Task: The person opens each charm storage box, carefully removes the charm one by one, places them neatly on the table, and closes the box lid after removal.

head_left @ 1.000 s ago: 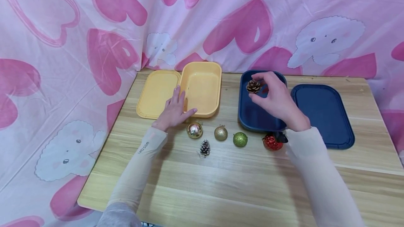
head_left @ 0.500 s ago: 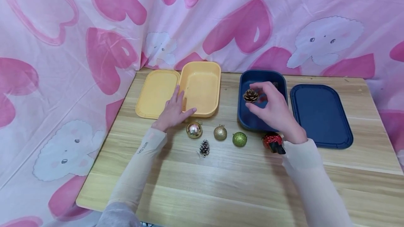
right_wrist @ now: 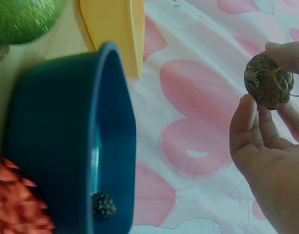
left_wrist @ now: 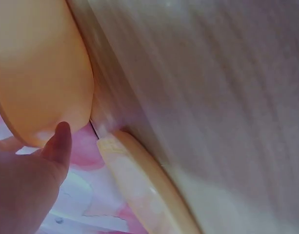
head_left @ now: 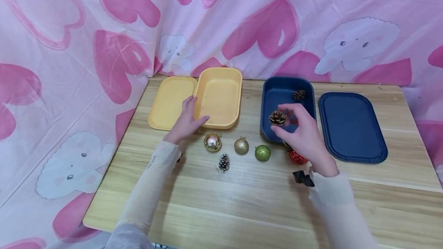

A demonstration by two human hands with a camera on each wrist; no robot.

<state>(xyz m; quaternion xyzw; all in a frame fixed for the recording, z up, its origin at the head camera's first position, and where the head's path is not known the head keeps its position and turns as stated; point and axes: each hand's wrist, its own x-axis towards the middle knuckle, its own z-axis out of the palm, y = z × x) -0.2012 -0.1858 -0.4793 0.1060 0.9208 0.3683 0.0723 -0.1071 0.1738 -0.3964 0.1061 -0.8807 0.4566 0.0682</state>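
Note:
Between thumb and fingers my right hand [head_left: 304, 135] pinches a brown pine cone [head_left: 278, 118] over the near part of the navy box [head_left: 265, 126]. A thin gold string hangs from this cone [right_wrist: 269, 82] in the right wrist view. Inside the box, toward its far right corner, lies another pine cone [head_left: 298, 95]. My left hand [head_left: 185, 124] is at the near left corner of the yellow box [head_left: 221, 99], fingers spread and thumb by the rim. The left wrist view does not settle whether it touches the box.
On the table a shiny gold bauble [head_left: 212, 142], a glittery gold bauble [head_left: 241, 145], a green bauble [head_left: 263, 153] and a red bauble [head_left: 297, 157] form a row. A frosted pine cone [head_left: 224, 162] lies nearer. A yellow lid [head_left: 173, 103] and navy lid [head_left: 353, 126] flank the boxes.
My right hand has drawn the pine cone nearer over the navy box, uncovering the cone inside. My left hand has shifted slightly back and left from the yellow box.

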